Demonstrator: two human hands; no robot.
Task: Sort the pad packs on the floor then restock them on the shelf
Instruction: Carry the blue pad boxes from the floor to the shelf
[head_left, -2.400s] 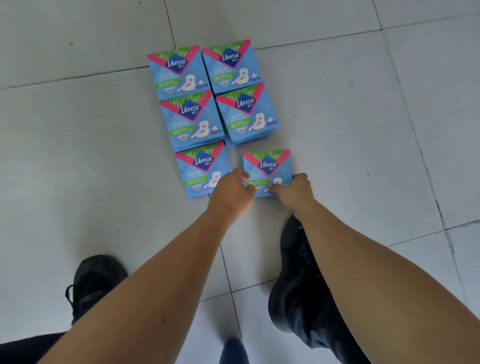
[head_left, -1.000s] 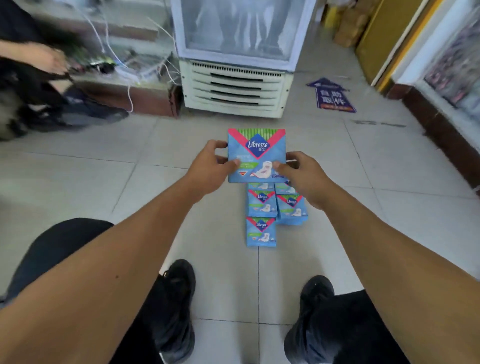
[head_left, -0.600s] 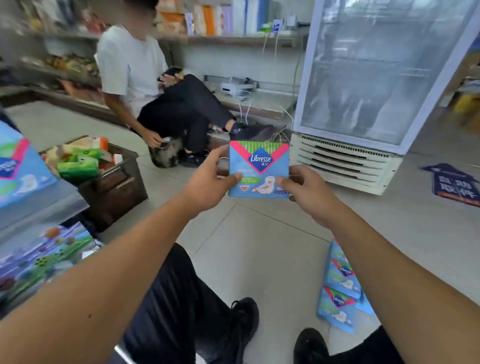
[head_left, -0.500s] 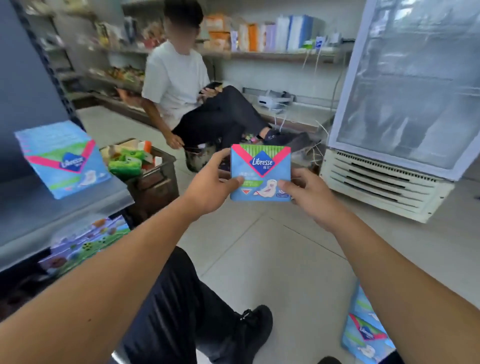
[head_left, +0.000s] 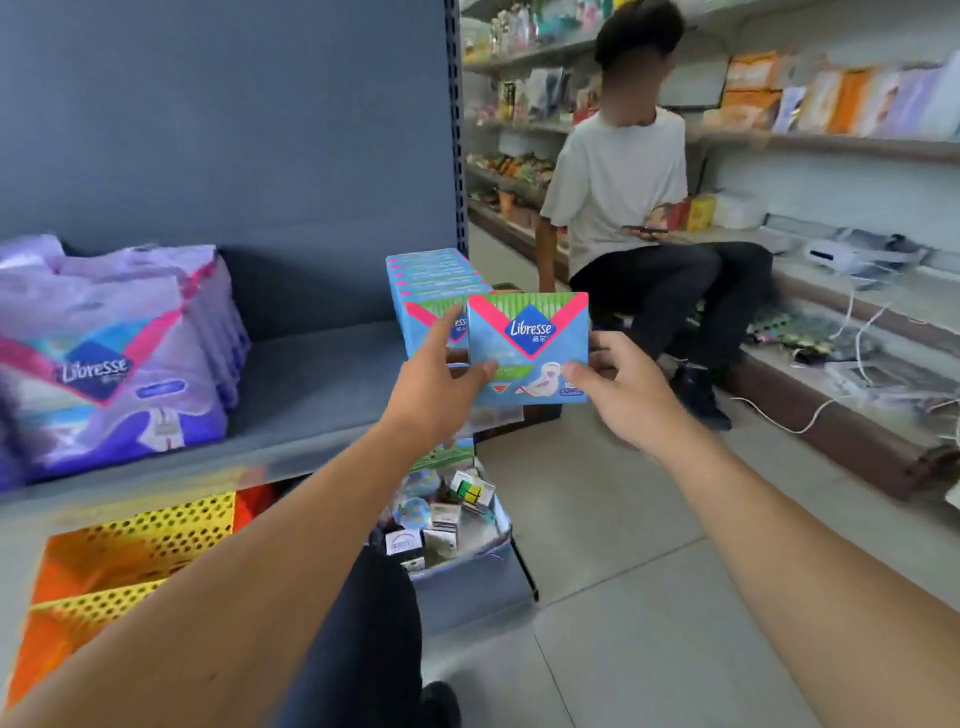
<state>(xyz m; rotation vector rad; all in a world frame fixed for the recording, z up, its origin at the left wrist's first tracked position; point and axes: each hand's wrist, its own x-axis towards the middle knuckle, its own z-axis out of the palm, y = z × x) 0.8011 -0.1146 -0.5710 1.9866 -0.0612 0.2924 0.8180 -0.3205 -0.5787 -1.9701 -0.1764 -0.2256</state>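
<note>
Since the earlier frame we've swung toward the shelf (head_left: 291, 384). Left hand (head_left: 434, 384) and right hand (head_left: 618, 387) grip the blue pad pack (head_left: 527, 338) upright, label facing us, matching the row of blue packs (head_left: 431, 280) just behind the grip.

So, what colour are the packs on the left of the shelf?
Purple packs, seen in the head view.

On the shelf (head_left: 311, 374), purple packs (head_left: 114, 353) sit left, a pad-pack row (head_left: 431, 275) right.

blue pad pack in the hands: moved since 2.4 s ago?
Yes. The blue Libresse pack, then on the floor tiles, is now held up by both hands beside the blue row on the grey shelf.
</note>
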